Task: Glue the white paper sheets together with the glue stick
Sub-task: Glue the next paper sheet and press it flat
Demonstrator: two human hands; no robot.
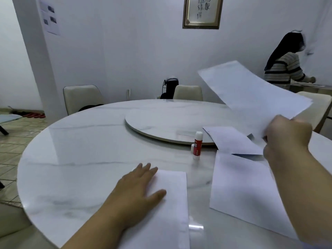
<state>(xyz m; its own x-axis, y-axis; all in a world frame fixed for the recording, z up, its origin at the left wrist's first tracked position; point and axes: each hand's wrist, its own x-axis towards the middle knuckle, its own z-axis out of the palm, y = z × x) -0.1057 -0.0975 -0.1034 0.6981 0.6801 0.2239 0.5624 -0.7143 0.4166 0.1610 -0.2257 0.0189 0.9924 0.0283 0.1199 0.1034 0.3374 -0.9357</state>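
Observation:
My left hand [139,186] lies flat, fingers spread, on the left edge of a white sheet [172,203] at the table's near side. My right hand [287,139] is closed on a corner of another white sheet [251,92], held up in the air at the right. Two more white sheets rest on the table under it: one [240,191] near me and one [231,141] farther back, partly on the turntable. A red-and-white glue stick [197,145] stands upright, capped, between the sheets.
The round marble table [80,159] carries a raised turntable [161,121] in its middle. Pale chairs [80,97] stand at the far side. A person in a striped top [285,69] is at the far right by another surface.

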